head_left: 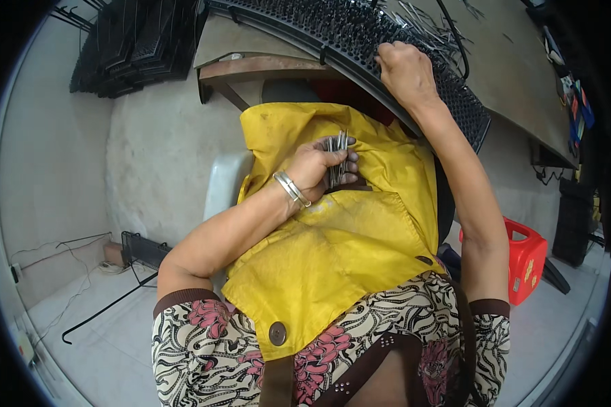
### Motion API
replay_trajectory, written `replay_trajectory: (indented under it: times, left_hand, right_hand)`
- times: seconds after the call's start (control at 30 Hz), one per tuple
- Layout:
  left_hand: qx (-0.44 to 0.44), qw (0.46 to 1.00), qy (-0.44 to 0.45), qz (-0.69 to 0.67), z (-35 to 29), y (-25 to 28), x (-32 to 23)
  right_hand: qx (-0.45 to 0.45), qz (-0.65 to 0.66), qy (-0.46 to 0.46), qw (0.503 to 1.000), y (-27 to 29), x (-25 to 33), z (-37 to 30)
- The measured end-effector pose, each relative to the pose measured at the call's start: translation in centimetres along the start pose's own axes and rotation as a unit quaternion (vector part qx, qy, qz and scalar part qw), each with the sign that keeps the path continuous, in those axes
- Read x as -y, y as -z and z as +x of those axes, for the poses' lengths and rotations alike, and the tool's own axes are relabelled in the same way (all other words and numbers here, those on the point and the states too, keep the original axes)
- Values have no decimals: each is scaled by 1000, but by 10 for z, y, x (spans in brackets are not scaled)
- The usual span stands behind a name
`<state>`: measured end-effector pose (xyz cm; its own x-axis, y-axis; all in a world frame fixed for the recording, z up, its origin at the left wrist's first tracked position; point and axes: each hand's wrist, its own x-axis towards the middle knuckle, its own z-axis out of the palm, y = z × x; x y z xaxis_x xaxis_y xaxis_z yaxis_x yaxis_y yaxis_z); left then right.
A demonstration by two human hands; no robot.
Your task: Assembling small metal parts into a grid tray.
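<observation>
My left hand (pixel 310 168) is closed around a bundle of thin silvery metal pieces (pixel 338 161), held upright above the yellow apron (pixel 332 234) on my lap. A metal bangle circles that wrist. Farther forward and to the right, my right hand (pixel 409 73) is closed with its fingers curled down, over a long black rack (pixel 468 112) full of small holes. Whatever its fingertips hold, if anything, is hidden. Many slim dark pieces stand in the rack's far part. Behind the right hand lies a loose pile of metal pieces (pixel 431 28) on the table.
The brown table (pixel 506 74) carries the rack, which juts over its near edge. Stacked black racks (pixel 139 51) are at the far left. A red plastic container (pixel 525 264) stands on the floor at right. A pale chair arm (pixel 229 180) is beside my left forearm.
</observation>
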<state>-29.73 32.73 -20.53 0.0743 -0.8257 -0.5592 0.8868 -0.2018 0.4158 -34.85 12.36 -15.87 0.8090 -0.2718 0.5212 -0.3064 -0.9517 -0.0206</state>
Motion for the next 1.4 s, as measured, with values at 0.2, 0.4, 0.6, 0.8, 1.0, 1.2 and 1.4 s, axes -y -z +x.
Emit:
replay_trajectory:
  times: [0.2, 0.4, 0.6, 0.8, 1.0, 1.2, 1.4]
  left_hand:
    - [23, 999, -35, 10, -4, 2, -2]
    - [59, 997, -35, 34, -7, -4, -1]
    - [55, 998, -29, 26, -5, -1, 3]
    - [37, 999, -17, 9, -5, -1, 0]
    - [8, 1000, -13, -23, -5, -3, 0]
    - [-5, 1000, 0, -28, -5, -2, 2]
    - [8, 1000, -14, -3, -5, 1, 3]
  right_hand:
    - [-5, 135, -55, 989, 12, 28, -24]
    - [183, 455, -274, 827, 23, 56, -65]
    - [155, 485, -304, 806, 31, 70, -74]
    - [41, 453, -285, 844, 29, 49, -72]
    - [-183, 254, -225, 923, 21, 0, -33]
    - [-230, 129, -70, 962, 6, -8, -21]
    - [-200, 102, 35, 974, 10, -1, -12]
